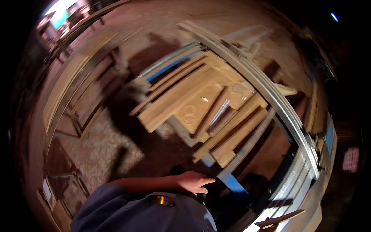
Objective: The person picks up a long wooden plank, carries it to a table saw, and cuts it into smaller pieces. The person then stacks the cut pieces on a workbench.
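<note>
My left hand (192, 182) reaches across the front of my body, its forearm coming in from the lower left. Its visible fingers are stretched out and point right, with nothing seen in them. The fingertips are near the corner of a blue-and-grey metal frame (235, 183); whether they touch it I cannot tell. Beyond the hand, several wooden boards (176, 96) lie on a wooden panel (187, 118) carried by this frame. A clear, shiny strip or tube (219, 113) rests among the boards. My right hand is not in view.
A long metal rail (266, 83) runs past the boards' far right side. A ribbed metal surface (288, 193) is at lower right, with a pointed wooden piece (280, 219) above it. Long boards (67, 89) lie on a stand at the left. The picture is blurred by motion.
</note>
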`<state>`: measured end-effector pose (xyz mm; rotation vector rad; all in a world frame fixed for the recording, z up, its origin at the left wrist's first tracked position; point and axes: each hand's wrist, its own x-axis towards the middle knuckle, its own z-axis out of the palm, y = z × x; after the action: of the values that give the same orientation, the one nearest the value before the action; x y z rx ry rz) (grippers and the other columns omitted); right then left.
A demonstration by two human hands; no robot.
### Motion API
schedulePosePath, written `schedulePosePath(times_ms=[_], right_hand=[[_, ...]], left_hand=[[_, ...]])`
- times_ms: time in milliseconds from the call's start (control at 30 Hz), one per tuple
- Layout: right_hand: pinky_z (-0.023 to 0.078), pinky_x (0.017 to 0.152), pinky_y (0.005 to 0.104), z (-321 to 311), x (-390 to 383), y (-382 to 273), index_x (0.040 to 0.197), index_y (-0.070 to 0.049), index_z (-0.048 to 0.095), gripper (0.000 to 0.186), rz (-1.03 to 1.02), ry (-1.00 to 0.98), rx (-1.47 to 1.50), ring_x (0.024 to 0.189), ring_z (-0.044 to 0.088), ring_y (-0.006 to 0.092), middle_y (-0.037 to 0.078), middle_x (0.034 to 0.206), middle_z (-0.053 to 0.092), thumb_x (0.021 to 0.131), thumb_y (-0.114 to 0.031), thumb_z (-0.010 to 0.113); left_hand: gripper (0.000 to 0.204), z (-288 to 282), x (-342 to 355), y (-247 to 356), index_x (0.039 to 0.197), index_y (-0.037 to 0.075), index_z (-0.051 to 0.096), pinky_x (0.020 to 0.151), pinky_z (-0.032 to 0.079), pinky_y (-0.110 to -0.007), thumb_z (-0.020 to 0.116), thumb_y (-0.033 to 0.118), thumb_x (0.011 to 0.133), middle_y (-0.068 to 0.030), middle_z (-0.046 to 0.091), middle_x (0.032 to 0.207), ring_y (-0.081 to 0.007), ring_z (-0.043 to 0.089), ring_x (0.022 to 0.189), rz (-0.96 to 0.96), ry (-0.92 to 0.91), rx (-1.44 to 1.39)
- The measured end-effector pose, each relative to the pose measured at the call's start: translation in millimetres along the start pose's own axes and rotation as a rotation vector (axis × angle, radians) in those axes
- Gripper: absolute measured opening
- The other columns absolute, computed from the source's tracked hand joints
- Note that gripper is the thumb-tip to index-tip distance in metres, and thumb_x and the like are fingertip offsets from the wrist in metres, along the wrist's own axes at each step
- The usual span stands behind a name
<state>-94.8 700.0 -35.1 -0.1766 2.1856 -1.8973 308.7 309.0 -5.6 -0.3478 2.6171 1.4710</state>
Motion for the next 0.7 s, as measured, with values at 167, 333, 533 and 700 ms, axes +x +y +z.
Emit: schedulePosePath(times_ms=[167, 333, 533, 700], right_hand=[[0.043, 0.097, 0.0447, 149, -30, -69, 0.139, -0.002, 0.037, 0.066, -0.333, -0.425, -0.124, 0.111, 0.054, 0.0326, 0.022, 0.127, 0.049, 0.090, -0.043, 0.053], [0.044, 0.099, 0.0481, 346, -127, -135, 0.140, 0.000, 0.032, 0.074, -0.014, -0.923, 0.256, 0.115, 0.054, 0.0334, 0.023, 0.125, 0.051, 0.084, -0.036, 0.065], [0.040, 0.099, 0.0335, 487, -270, -132, 0.137, -0.005, 0.040, 0.060, 0.175, -1.385, 0.276, 0.117, 0.050, 0.0207, 0.011, 0.129, 0.051, 0.083, -0.006, 0.066], [0.032, 0.107, 0.0359, 570, -360, -97, 0.139, -0.003, 0.036, 0.063, 0.171, -1.619, 0.191, 0.128, 0.039, 0.0220, 0.011, 0.139, 0.038, 0.081, 0.010, 0.056]], left_hand=[[0.061, -27, -32, -1, 0.135, 0.004, 0.043, 0.084, 0.050, -0.040, 0.062, 0.037, 0.088, -0.0190, 0.061, 0.115, -0.0342, 0.062, 0.101, 0.002, 0.313, -0.262], [0.081, -27, -58, 24, 0.145, 0.004, 0.026, 0.092, 0.048, -0.040, 0.069, 0.036, 0.085, -0.0191, 0.047, 0.135, -0.0314, 0.054, 0.117, 0.019, 0.520, -0.450], [0.090, -35, -138, 8, 0.144, -0.001, 0.020, 0.105, 0.036, -0.041, 0.071, 0.034, 0.079, -0.0265, 0.037, 0.139, -0.0356, 0.041, 0.128, -0.180, 0.760, -0.446], [0.068, -21, -224, -52, 0.141, 0.001, 0.027, 0.106, 0.035, -0.038, 0.062, 0.014, 0.084, -0.0163, 0.046, 0.134, -0.0237, 0.045, 0.124, -0.345, 0.860, -0.720]])
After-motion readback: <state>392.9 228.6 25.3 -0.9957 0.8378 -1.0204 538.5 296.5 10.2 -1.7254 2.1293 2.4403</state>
